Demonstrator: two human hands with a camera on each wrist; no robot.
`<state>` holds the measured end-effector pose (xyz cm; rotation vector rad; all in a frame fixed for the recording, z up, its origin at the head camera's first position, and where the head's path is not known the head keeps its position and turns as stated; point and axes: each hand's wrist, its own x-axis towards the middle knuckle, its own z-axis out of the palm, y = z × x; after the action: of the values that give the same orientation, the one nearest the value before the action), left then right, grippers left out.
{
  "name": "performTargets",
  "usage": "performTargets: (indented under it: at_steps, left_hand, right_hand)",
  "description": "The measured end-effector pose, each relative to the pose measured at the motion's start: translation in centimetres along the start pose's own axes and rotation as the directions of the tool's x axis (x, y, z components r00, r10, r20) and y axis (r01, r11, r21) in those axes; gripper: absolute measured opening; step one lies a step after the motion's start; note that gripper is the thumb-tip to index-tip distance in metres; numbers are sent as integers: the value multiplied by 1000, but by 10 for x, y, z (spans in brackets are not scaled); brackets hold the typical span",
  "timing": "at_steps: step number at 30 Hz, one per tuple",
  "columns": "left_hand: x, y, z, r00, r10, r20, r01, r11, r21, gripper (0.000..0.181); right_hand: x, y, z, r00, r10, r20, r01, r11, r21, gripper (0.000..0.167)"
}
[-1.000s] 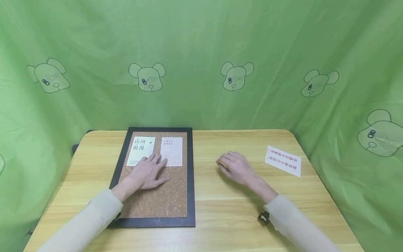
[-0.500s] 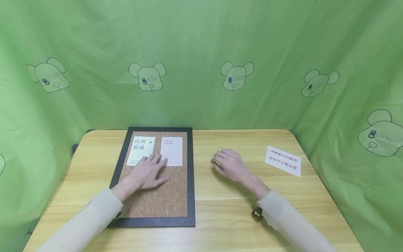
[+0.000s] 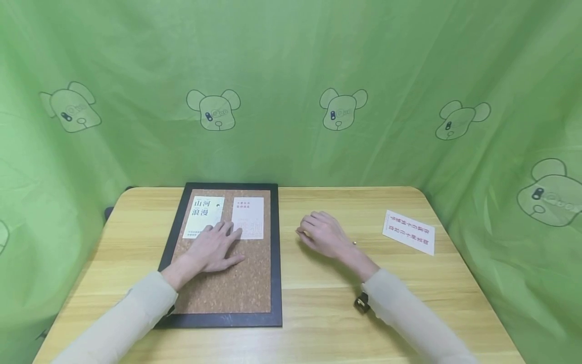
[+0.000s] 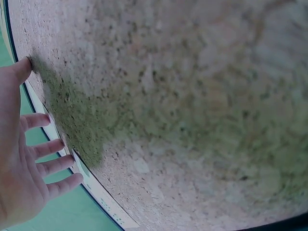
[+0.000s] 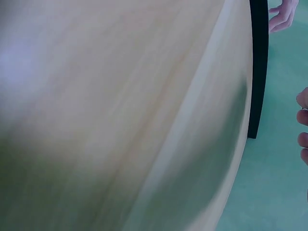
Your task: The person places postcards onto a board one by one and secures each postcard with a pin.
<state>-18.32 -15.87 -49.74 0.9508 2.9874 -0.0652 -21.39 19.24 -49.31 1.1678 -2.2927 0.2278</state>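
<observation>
A cork board (image 3: 241,288) in a black frame lies at the left of the table. On its upper half are a pale card with dark characters (image 3: 206,210) and a pinkish card with red print (image 3: 248,215). My left hand (image 3: 211,251) rests on the board with spread fingers, fingertips over the lower edges of both cards. To the right of the frame, my right hand (image 3: 324,235) hovers above the table with curled fingers. Thumb and forefinger (image 5: 302,102) meet on what looks like a tiny pin, mostly hidden.
A white card with red characters (image 3: 409,232) lies at an angle on the right of the wooden table (image 3: 345,323). Near my right wrist sits a tiny shiny pin-like thing (image 3: 354,243). A green curtain (image 3: 282,60) closes off the back and sides.
My right hand has moved left toward the cork board, uncovering the tiny thing by the wrist. The left hand and the cards have stayed in place.
</observation>
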Motion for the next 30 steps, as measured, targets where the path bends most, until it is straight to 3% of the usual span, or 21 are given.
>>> performTargets:
  at_steps: [15, 30]
  left_hand:
    - [0, 0, 0, 1000, 1, 7, -1, 1000, -7, 80]
    - [-1, 0, 0, 1000, 1, 2, 0, 1000, -11, 81]
  right_hand:
    - [20, -5, 15, 998, 29, -53, -26, 998, 56, 9]
    - [36, -6, 29, 999, 36, -32, -34, 998, 61, 7]
